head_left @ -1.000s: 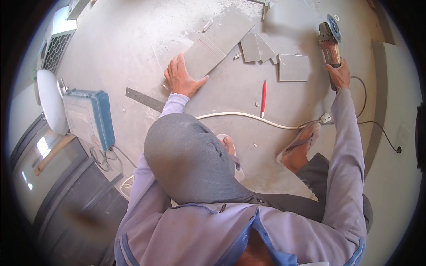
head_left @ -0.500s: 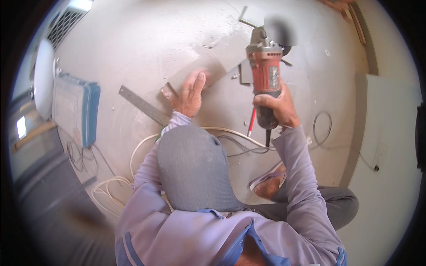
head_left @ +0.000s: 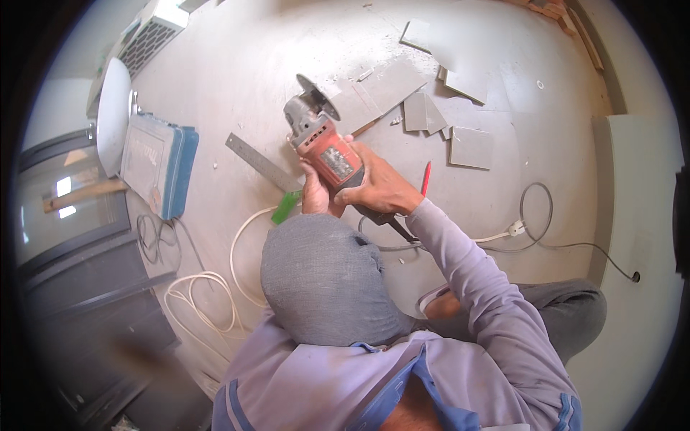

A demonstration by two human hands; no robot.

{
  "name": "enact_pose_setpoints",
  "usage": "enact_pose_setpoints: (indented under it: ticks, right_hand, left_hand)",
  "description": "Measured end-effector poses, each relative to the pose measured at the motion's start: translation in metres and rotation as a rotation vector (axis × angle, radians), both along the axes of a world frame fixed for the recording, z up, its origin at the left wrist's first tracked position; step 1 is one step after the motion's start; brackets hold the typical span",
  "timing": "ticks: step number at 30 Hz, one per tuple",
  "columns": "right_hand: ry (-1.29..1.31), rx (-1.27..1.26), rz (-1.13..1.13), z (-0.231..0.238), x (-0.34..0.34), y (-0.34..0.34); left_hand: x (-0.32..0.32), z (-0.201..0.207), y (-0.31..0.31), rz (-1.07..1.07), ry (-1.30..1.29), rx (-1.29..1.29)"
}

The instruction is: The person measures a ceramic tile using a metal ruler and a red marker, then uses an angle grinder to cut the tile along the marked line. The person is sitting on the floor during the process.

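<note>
A red and black angle grinder (head_left: 332, 159) is tilted up to the left, its disc (head_left: 318, 97) at the far end. My right hand (head_left: 384, 179) wraps round the rear of its body. My left hand (head_left: 315, 192) is closed against the body's left side, with part of its fingers hidden by the tool. Beyond the grinder, a grey tile (head_left: 359, 102) with thin marked lines lies on the floor. Left of my left hand are a steel ruler (head_left: 262, 161) and a green object (head_left: 287, 206). A red pencil-like stick (head_left: 427, 178) lies right of my right hand.
Cut tile pieces (head_left: 471, 147) lie scattered at the far right. A blue and grey tool case (head_left: 162, 161) stands on the left. White cable (head_left: 205, 287) coils near my left side. A plug (head_left: 516, 228) joins a grey cord on the right, near a pale panel (head_left: 632, 201).
My right hand has brought the grinder left and nearer. My left hand has left the tile and come to the grinder. The view has shifted, showing more tile pieces.
</note>
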State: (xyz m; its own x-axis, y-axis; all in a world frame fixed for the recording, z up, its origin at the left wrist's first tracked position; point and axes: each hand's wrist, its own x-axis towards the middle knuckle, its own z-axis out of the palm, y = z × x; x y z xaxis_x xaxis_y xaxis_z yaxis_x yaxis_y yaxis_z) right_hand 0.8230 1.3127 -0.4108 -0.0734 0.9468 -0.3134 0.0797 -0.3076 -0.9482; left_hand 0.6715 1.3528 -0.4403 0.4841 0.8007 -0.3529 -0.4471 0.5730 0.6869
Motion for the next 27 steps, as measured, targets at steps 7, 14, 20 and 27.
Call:
enact_pose_setpoints:
  ticks: [7,14,20,27]
  right_hand:
    - [-0.074,0.028,-0.089,0.006,-0.011,-0.007]
    - [-0.117,-0.019,-0.125,0.007,-0.010,-0.003]
    - [-0.144,-0.068,-0.156,0.005,-0.011,0.000]
    - [-0.298,-0.106,-0.068,0.009,-0.014,0.013]
  left_hand:
    - [0.007,0.002,-0.004,0.158,-0.021,-0.163]
    - [0.009,-0.014,0.008,0.187,-0.005,-0.347]
    - [0.009,-0.028,0.019,0.134,-0.089,-0.374]
    - [0.009,-0.020,0.031,0.133,-0.010,-0.345]
